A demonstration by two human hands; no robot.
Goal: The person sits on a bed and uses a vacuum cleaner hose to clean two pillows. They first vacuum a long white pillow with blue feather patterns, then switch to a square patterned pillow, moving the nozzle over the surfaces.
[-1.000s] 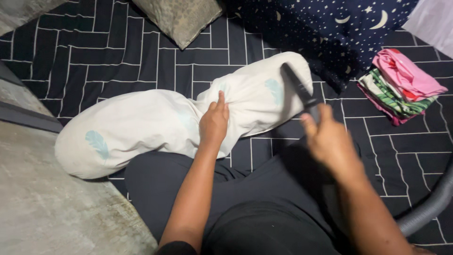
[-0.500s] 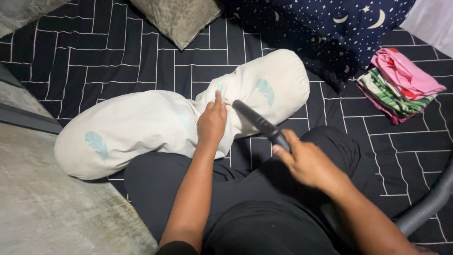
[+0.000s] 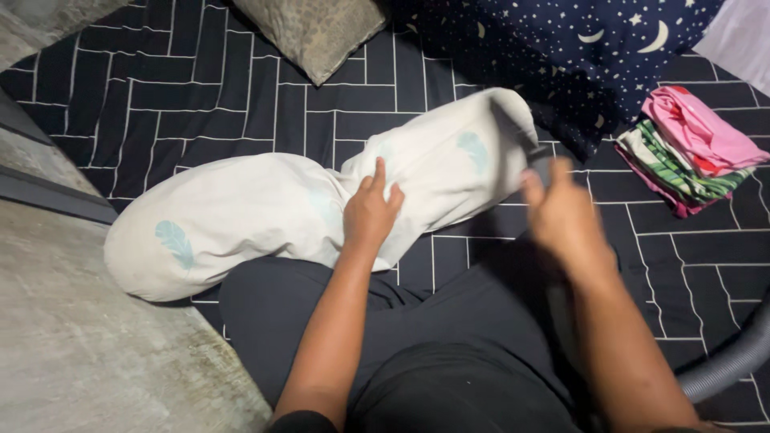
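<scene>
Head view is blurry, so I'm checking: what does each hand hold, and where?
Left hand pinches the white feather-print bolster pillow at its middle. Right hand grips a blurred dark tool; where, cannot tell.

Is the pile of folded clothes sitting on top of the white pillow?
No, the folded clothes lie on the dark sheet, apart from the white pillow.
</scene>
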